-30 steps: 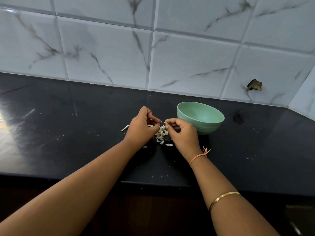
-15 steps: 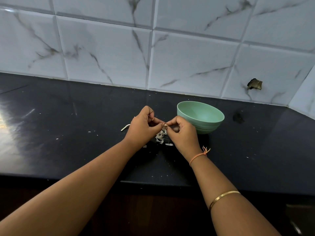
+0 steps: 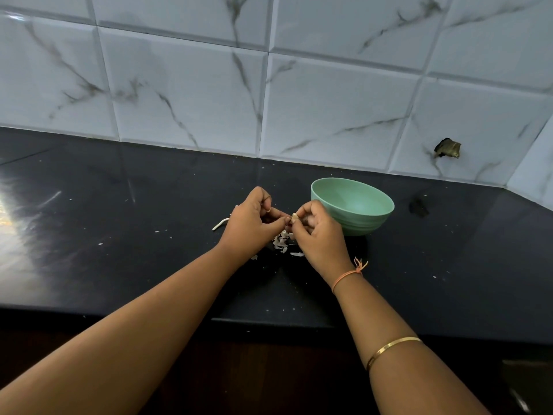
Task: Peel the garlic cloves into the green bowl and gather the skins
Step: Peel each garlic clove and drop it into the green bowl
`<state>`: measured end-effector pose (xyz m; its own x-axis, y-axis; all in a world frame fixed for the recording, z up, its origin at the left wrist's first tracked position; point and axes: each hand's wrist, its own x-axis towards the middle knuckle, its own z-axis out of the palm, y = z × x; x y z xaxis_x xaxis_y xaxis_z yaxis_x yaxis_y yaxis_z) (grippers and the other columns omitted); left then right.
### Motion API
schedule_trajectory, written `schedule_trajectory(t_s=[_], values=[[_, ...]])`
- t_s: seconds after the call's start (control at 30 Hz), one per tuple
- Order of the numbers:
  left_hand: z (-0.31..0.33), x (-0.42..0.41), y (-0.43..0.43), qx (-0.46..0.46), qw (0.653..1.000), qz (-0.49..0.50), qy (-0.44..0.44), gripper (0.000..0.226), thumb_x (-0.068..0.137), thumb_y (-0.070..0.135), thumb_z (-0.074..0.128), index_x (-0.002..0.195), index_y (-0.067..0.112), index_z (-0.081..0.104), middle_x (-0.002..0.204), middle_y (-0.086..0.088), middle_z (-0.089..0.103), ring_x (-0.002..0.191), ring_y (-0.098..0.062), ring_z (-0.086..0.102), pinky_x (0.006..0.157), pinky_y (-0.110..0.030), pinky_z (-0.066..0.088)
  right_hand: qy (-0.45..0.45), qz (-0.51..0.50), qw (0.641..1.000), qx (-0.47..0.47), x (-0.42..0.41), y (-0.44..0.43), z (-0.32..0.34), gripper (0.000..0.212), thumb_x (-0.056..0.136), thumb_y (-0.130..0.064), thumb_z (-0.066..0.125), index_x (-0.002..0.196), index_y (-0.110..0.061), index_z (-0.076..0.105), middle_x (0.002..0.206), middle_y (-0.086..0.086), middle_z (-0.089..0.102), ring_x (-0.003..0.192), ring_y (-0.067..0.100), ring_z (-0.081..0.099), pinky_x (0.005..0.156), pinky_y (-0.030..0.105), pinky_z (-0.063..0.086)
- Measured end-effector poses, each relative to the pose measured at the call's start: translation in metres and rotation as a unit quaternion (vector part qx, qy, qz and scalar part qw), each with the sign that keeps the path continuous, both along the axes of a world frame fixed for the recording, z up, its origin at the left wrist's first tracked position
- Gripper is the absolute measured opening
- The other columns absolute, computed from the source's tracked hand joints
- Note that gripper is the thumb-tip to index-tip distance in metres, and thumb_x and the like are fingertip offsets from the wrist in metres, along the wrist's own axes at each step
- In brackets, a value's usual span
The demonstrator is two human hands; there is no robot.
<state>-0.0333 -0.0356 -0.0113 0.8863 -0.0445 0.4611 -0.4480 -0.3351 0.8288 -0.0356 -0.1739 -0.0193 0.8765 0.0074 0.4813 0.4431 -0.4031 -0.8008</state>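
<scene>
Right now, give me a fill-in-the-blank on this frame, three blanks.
1. The left hand and right hand both pinch a small pale garlic clove beside the round bowl, whose colour is ____.
2. The pile of papery white skins lies on the glossy ____ countertop beneath the hands.
3. The thin gold bangle sits on the ____ forearm.
Missing words: green; black; right.

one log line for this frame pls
phase: peeling | left hand: pinches garlic clove | right hand: pinches same clove | skins: pile on counter | green bowl: beside right hand
</scene>
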Motion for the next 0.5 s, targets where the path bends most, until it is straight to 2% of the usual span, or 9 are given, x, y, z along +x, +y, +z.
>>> schedule_trajectory(t_s=[0.17,0.33,0.5], values=[[0.0013,-0.0001,0.001,-0.034,0.999,0.0,-0.004,0.038,0.083,0.006,0.069,0.076,0.018,0.032,0.079,0.003,0.073,0.059,0.005,0.06,0.056,-0.01,0.043,-0.009,-0.002,1.0,-0.012,-0.0007,-0.0011,0.0018,0.012,0.086,-0.002,0.058,0.08,-0.012,0.055,0.077,0.013,0.066,0.071,0.023,0.066,0.069,0.046,0.056],[0.0024,-0.001,0.0011,-0.047,0.999,-0.004,0.002,0.037,0.083,0.008,0.07,0.078,0.016,0.034,0.077,0.004,0.073,0.066,0.003,0.064,0.058,-0.012,0.047,-0.049,-0.025,0.998,-0.035,-0.0007,-0.0024,0.0025,0.011,0.084,0.003,0.06,0.081,-0.008,0.063,0.075,0.008,0.067,0.072,0.016,0.066,0.069,0.033,0.056],[0.0027,-0.0011,0.0012,-0.052,0.999,-0.004,0.008,0.039,0.082,0.009,0.072,0.078,0.016,0.034,0.076,0.002,0.074,0.069,-0.002,0.065,0.062,-0.015,0.049,-0.069,-0.045,0.996,-0.04,0.0024,-0.0034,0.002,0.013,0.083,0.002,0.061,0.085,-0.008,0.069,0.078,0.005,0.07,0.074,0.015,0.067,0.071,0.029,0.056]])
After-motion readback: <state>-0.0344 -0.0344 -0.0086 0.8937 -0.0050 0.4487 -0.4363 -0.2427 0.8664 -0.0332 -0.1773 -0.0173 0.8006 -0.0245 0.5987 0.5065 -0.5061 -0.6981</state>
